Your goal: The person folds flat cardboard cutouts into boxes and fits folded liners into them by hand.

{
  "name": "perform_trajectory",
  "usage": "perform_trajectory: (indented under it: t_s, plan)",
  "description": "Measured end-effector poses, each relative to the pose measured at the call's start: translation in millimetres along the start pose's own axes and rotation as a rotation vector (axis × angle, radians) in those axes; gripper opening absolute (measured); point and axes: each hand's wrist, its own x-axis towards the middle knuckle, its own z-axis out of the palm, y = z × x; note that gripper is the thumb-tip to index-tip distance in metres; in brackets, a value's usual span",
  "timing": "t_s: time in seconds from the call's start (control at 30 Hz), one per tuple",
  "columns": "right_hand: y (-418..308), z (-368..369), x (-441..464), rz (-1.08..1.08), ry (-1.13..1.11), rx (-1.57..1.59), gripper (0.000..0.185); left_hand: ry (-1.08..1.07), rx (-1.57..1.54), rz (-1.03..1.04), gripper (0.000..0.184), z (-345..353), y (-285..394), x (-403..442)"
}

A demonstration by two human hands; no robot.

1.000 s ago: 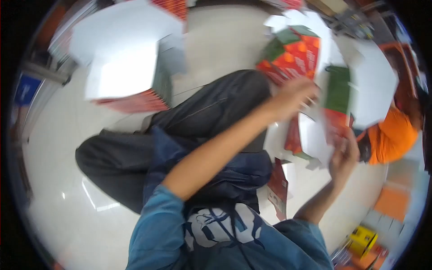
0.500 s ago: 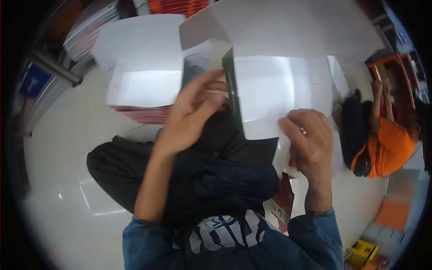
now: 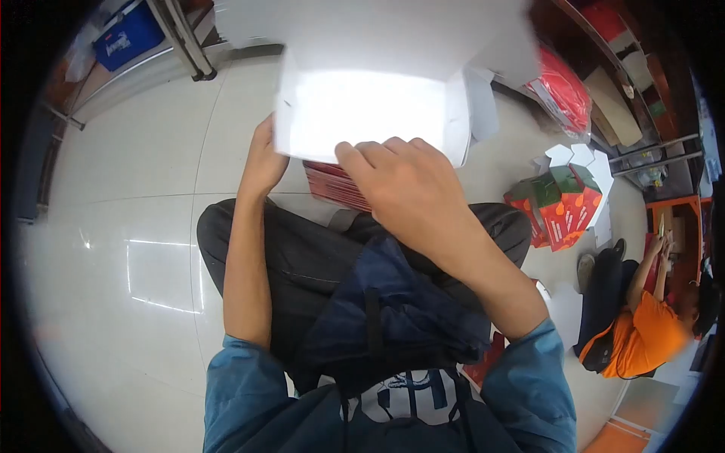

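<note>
A white-lined cardboard box point(image 3: 370, 113), its lid raised, stands open in front of me at the top of the head view. My left hand point(image 3: 264, 162) holds its left front corner, with most of the fingers hidden by the wall. Over on the front edge, my right hand point(image 3: 411, 185) curls its fingers over the rim, the thumb side toward the middle. Directly below the box, a stack of flat red cartons point(image 3: 336, 185) shows its layered edges, partly covered by my right hand.
Red and green cartons point(image 3: 563, 208) lie on the floor to the right. Beyond them sits a person in an orange shirt point(image 3: 642, 336). A red plastic-wrapped bundle point(image 3: 563, 90) is at the back right. A blue box point(image 3: 128, 34) rests on a rack at the back left.
The green-sided box has left my hands. Both hands have shifted to the white box over the red stack. My view has turned, bringing red and green cartons into sight on the right.
</note>
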Motion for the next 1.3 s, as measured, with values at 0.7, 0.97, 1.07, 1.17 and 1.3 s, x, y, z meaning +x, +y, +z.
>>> perform_trajectory:
  t_s: [0.7, 0.97, 1.07, 1.17, 1.3]
  plan:
    - [34, -6, -11, 0.151, -0.128, -0.034, 0.021, -0.05, 0.416, 0.304, 0.029, 12, 9, -1]
    - [29, 3, -5, 0.103, -0.313, -0.162, 0.019, -0.092, 0.213, 0.348, 0.028, 13, 6, -3]
    - [40, 3, 0, 0.04, -0.351, -0.08, 0.017, -0.114, 0.243, 0.343, 0.028, 12, 7, -4]
    - [67, -3, 13, -0.044, -0.542, 0.126, 0.022, -0.096, 0.255, 0.368, 0.027, 14, 7, -6]
    - [77, -17, 31, 0.076, -0.49, 0.588, 0.046, -0.088, 0.251, 0.389, 0.026, 15, 2, -4]
